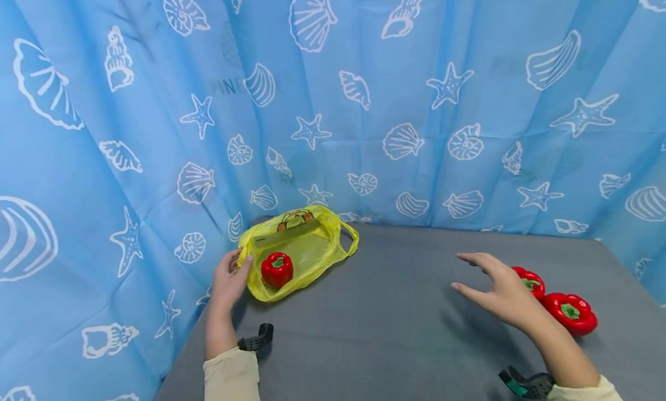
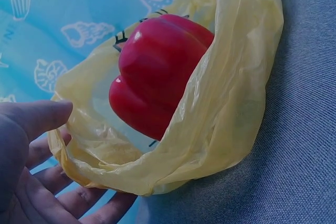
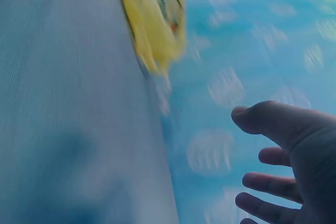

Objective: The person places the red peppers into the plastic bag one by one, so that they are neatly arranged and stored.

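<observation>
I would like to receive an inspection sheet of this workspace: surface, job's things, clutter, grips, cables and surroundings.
Surface: grey tabletop.
Job's things: open yellow bag with one red pepper inside; two loose red peppers at the right, one partly hidden by the right arm.
Clutter: nothing seen.
Grips: left hand holds the bag's rim; right hand is open, holding nothing.
Cables: nothing seen.
Surroundings: blue curtain with white shells and starfish.
</observation>
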`<state>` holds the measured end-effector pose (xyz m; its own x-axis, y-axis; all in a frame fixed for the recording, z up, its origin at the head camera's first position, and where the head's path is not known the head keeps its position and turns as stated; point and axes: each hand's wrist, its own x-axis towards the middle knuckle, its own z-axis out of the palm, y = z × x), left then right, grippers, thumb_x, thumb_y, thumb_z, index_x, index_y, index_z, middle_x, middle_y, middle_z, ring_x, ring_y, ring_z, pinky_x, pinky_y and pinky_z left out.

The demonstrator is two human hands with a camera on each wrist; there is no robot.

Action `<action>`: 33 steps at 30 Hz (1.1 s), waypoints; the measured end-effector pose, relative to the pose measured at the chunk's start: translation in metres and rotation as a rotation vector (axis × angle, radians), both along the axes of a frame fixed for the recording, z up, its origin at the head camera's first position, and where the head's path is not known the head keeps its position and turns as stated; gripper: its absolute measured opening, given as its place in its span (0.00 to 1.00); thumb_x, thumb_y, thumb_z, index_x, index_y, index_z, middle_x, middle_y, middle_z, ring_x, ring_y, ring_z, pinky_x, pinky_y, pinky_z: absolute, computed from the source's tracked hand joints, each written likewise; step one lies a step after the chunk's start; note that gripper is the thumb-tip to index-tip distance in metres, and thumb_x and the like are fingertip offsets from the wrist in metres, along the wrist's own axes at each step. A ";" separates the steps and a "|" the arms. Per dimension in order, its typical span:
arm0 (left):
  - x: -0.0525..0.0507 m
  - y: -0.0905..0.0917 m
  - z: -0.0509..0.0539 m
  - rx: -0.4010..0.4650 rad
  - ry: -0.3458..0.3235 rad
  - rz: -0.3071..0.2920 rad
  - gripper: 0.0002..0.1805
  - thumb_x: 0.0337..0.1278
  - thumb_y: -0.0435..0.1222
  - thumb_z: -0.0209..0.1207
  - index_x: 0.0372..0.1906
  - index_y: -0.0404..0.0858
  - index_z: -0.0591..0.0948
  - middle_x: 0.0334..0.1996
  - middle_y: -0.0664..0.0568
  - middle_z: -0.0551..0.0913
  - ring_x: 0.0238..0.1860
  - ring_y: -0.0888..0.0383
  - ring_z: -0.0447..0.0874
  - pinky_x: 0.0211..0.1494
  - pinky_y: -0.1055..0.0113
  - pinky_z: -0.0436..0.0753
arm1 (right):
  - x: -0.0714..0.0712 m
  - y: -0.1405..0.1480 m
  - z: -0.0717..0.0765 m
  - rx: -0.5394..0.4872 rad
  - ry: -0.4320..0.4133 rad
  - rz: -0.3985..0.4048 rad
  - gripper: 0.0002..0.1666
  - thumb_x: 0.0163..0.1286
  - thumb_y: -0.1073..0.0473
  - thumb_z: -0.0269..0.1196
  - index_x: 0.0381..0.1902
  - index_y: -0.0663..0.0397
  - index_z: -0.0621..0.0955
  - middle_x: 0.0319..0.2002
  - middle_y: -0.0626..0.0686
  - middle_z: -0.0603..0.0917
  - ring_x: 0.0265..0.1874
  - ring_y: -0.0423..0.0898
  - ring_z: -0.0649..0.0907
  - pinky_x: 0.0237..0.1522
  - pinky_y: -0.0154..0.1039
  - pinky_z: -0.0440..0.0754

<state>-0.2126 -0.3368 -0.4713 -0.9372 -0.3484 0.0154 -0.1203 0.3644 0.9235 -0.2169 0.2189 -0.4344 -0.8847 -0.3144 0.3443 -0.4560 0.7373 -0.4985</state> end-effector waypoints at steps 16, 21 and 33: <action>0.001 0.000 0.000 -0.002 0.003 -0.013 0.34 0.81 0.48 0.56 0.79 0.34 0.66 0.76 0.32 0.69 0.78 0.36 0.67 0.82 0.40 0.68 | 0.040 0.133 -0.026 0.109 -0.122 -0.428 0.51 0.64 0.43 0.76 0.69 0.75 0.70 0.60 0.82 0.69 0.55 0.77 0.69 0.40 0.77 0.81; 0.002 -0.003 0.000 -0.013 -0.004 -0.008 0.33 0.81 0.48 0.55 0.79 0.34 0.66 0.77 0.33 0.67 0.79 0.36 0.64 0.83 0.40 0.66 | 0.043 0.141 -0.032 0.092 -0.157 -0.453 0.51 0.65 0.45 0.76 0.69 0.77 0.68 0.60 0.83 0.68 0.53 0.78 0.70 0.43 0.75 0.82; -0.001 0.001 -0.001 -0.018 -0.005 0.000 0.33 0.81 0.47 0.55 0.78 0.33 0.66 0.77 0.32 0.67 0.79 0.36 0.65 0.83 0.40 0.65 | 0.042 0.148 -0.046 0.061 -0.257 -0.497 0.54 0.70 0.43 0.72 0.73 0.78 0.62 0.62 0.85 0.64 0.54 0.81 0.68 0.42 0.74 0.84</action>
